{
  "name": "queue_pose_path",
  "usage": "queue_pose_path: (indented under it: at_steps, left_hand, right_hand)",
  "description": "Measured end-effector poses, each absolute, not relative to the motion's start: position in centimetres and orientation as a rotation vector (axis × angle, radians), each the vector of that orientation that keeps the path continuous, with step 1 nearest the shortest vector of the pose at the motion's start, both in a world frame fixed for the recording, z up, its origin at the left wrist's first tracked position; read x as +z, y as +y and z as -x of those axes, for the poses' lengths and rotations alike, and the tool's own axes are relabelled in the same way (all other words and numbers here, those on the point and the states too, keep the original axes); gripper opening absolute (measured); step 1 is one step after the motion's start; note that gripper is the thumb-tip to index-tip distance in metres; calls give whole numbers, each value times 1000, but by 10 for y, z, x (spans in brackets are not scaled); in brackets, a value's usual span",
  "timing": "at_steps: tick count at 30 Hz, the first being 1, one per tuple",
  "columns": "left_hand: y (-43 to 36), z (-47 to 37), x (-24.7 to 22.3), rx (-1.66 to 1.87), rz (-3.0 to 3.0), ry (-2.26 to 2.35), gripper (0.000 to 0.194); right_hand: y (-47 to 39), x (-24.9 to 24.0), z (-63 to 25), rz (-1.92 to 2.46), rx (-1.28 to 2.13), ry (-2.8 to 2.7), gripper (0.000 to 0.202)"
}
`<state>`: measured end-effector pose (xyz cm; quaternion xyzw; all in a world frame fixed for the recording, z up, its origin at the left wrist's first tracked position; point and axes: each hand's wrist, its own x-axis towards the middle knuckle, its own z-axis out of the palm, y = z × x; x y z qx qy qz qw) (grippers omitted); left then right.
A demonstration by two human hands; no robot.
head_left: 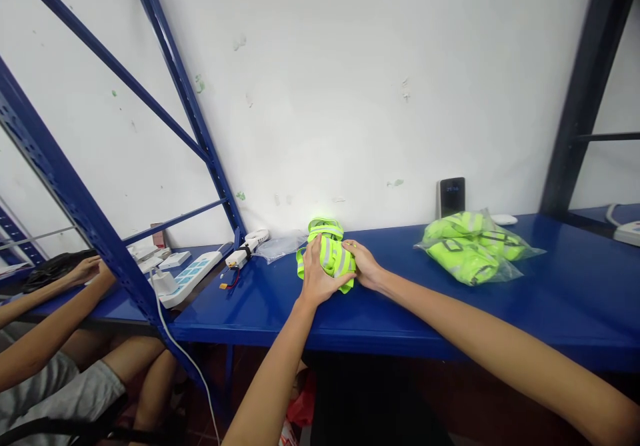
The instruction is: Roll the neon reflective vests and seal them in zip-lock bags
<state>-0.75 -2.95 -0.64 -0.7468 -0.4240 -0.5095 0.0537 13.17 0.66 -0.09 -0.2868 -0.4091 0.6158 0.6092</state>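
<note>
A neon yellow-green high-visibility vest (327,249) with silver reflective strips is bunched into a compact bundle on the blue table. My left hand (319,278) lies over its near left side, with the thumb reaching right across the front and the fingers pressed on the fabric. From the right, my right hand (366,266) grips the bundle's edge, its fingertips curled on the cloth. One looped end of the vest sticks up beyond my hands, toward the wall. Just left of it lies a flat clear plastic bag (280,247).
Bagged neon vests (465,246) lie on the right of the blue table (400,319), before a dark-screened device (451,197). To the left are a white power strip (193,278), a small battery pack (239,257) and a blue rack post (85,186). Another person's hands (90,271) are beyond it.
</note>
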Motion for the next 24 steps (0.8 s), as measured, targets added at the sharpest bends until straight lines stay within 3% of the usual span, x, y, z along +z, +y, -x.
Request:
queue_pose_path:
  at_steps: [9,12,15,18,24]
  left_hand:
    - [-30,2,0,-1819,2310,-1509,128]
    - [-30,2,0,-1788,2325,-1477,112]
    - [-30,2,-1,-1601,2357,-1388,92]
    - [-31,-1,-3,-1389,2356,-1224,82]
    - [-31,-4,-7,-1260,2343,-1043,68]
  right_hand:
    - [9,0,-132,696,1404,-922,15]
    - [9,-1,-134,739,1527,-963,8]
    - [11,-2,-135,846,1657,-1062,19]
    - [16,-1,-138,974,1655,-1199,26]
    - [30,4,-157,1118,1522,-1474,21]
